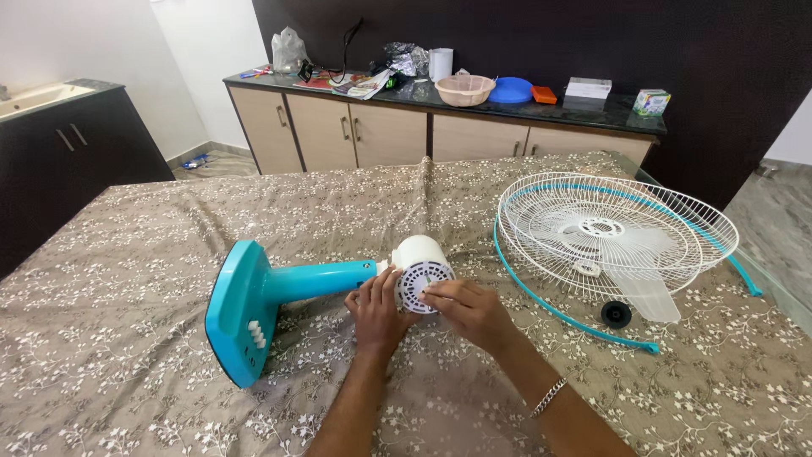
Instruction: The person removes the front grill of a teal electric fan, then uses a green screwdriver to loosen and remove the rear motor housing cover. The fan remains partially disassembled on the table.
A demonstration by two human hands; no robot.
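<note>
The fingers point(433, 292) of the right hand point(470, 311) are pinched together on the vented rear face of the white motor housing point(420, 272), while the left hand point(377, 311) is curled around the housing's underside, steadying it. Both hands are closed on that one part.

The motor housing sits at the end of a teal fan stand point(317, 279) that lies on its side on the flower-patterned cloth over the tabletop point(127, 254), near the middle of it, the broad teal base point(237, 313) tipped up to the left with its white buttons showing.

As far as the work goes, the fan looks well taken apart: the white wire guards point(677, 222) lie stacked to the right, well apart from the stand, with the translucent blade point(643, 292) resting in them. A teal rim ring point(541, 296) curves loosely around them, and a small black cap point(616, 314) sits just beside the blade. Only the motor housing remains on the stand, and I cannot tell whether a fastener there is loose or tight.

On the dark counter behind, a pale pink basket-like bowl point(464, 90) stands next to a blue dish point(511, 90); what either holds is not visible. A small orange box point(544, 95), a white box point(589, 87) and some bags and papers lie alongside.
</note>
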